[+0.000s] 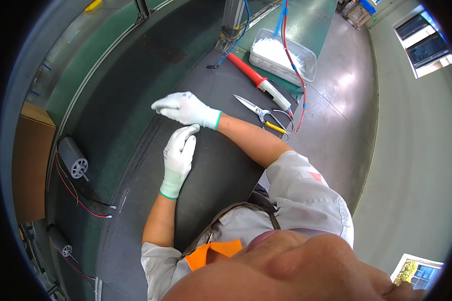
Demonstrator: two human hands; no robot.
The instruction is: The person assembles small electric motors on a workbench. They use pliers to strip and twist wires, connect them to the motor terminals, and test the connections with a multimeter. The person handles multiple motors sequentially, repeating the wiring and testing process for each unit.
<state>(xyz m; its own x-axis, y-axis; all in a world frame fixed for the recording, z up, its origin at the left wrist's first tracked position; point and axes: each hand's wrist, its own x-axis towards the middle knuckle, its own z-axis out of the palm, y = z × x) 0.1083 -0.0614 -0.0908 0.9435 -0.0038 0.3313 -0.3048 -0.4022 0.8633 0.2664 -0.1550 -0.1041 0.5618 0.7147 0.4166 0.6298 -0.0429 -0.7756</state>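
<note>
Both my hands wear white gloves with green cuffs and meet over the dark work surface (216,170). My right hand (188,109) reaches leftward with its fingers stretched out, holding nothing that I can see. Just below it, my left hand (178,153) has its thumb apart from its fingers, whose tips come close to the right glove's cuff; whether they touch I cannot tell. No object shows in it. To the right of my hands lie scissors (258,111) with a yellow handle part. Beside them rests a red and white wand-like tool (261,83) with a cord.
A clear plastic bin (281,74) of thin white pieces stands at the far right. On the green belt (120,95) at left are a grey motor (74,156) with wire leads and a second motor (60,241). A cardboard box (34,165) borders the left; a metal post (232,20) rises behind.
</note>
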